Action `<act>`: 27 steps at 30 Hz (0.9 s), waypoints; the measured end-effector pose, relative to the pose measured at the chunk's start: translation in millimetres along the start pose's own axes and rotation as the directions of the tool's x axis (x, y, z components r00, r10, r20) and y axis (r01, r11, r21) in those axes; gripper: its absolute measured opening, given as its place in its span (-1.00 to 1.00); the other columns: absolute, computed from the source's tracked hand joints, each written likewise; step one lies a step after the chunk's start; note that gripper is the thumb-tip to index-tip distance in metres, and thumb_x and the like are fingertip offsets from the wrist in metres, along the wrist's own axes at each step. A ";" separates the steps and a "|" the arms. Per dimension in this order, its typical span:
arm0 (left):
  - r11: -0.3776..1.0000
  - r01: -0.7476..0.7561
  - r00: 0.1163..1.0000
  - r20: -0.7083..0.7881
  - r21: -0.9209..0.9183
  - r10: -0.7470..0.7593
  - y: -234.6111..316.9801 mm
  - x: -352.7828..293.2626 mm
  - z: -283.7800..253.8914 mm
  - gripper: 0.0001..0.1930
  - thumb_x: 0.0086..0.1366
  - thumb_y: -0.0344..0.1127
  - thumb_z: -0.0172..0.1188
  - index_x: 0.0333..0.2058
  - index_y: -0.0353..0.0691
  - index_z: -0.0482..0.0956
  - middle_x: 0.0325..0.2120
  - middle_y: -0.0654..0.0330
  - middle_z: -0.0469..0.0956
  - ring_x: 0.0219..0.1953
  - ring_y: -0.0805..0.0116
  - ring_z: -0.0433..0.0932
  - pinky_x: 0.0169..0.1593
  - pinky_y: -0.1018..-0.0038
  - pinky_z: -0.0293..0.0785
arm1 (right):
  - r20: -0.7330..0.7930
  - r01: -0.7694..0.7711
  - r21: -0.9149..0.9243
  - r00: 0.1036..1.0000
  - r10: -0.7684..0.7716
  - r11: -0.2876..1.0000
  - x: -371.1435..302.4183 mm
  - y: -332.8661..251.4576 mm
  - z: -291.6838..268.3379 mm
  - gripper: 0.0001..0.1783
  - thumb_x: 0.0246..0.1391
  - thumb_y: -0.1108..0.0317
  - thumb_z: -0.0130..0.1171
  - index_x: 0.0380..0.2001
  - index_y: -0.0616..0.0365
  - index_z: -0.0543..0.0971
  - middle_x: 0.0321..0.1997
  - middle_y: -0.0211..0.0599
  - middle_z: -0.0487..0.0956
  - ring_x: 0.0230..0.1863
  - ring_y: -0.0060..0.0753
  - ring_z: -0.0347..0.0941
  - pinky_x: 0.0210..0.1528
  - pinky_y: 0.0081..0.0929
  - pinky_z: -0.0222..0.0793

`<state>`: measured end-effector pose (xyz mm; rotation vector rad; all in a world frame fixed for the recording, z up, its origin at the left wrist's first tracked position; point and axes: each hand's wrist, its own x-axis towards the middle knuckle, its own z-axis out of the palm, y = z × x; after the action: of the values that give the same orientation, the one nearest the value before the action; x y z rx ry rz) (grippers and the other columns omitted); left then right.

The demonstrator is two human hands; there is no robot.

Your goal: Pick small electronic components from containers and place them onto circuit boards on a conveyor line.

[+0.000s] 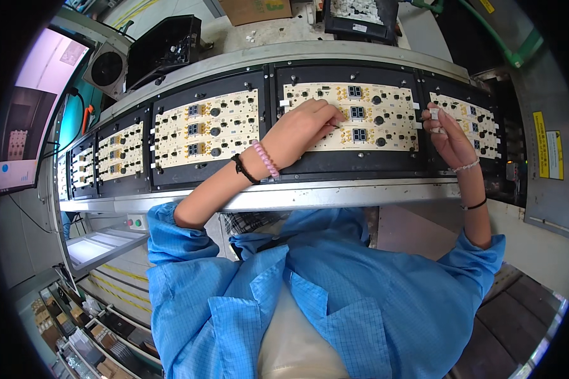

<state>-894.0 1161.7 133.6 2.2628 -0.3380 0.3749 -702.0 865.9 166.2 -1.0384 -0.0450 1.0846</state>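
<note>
A black carrier frame (341,165) in front of me holds a cream circuit board (398,95) with dark two-digit displays, round black buzzers and small parts. My left hand (306,129) reaches across the board's left part, its fingers pinched close to the middle display (358,113). Whatever lies between those fingertips is too small to make out. Raised at the gap between this frame and the one on the right, my right hand (452,140) pinches a small white connector (434,114). Another small white piece shows lower among its fingers.
More framed boards, such as the circuit board (205,129) on the left, line the conveyor, whose metal rail (265,197) runs before me. Behind stand a black bin (164,54) and a black tray (360,26) of white parts. A screen (35,114) stands far left.
</note>
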 end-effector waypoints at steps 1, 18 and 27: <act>1.000 0.003 1.000 0.000 0.002 -0.003 1.7 0.2 -0.2 -0.82 0.20 -0.47 0.15 -0.19 -0.22 0.50 -0.34 0.10 0.49 -0.30 0.11 0.52 -0.21 0.33 0.49 | 0.002 -0.003 0.001 1.000 0.003 1.000 -0.7 0.3 -0.1 -0.54 0.29 0.24 0.05 0.14 0.27 0.29 -0.10 -0.35 0.41 -0.23 -0.75 0.32 -0.41 -0.90 0.35; 0.986 0.164 0.985 0.040 0.021 -0.165 8.3 -4.3 0.8 -0.81 0.22 -0.50 0.05 -0.18 -0.33 0.34 -0.35 -0.04 0.51 -0.27 -0.02 0.53 -0.19 0.27 0.48 | -0.015 -0.031 -0.183 0.999 0.029 0.983 -5.5 3.9 14.7 -0.55 0.29 0.21 0.05 0.13 0.22 0.33 -0.14 -0.47 0.43 -0.28 -0.80 0.32 -0.41 -0.90 0.31; 0.985 0.127 0.992 0.004 0.113 -0.129 6.8 -11.0 7.8 -0.75 0.23 -0.46 0.14 -0.14 -0.29 0.33 -0.35 0.02 0.52 -0.28 0.05 0.55 -0.21 0.31 0.48 | 0.025 -0.044 -0.323 0.998 0.055 0.945 -5.3 4.6 29.7 -0.43 0.26 0.30 0.07 0.27 0.23 0.23 -0.02 -0.46 0.46 -0.25 -0.87 0.34 -0.36 -0.94 0.37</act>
<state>-905.3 1152.8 129.2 2.3835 -0.1797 0.3212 -722.7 882.2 181.7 -1.3203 -0.2311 1.1650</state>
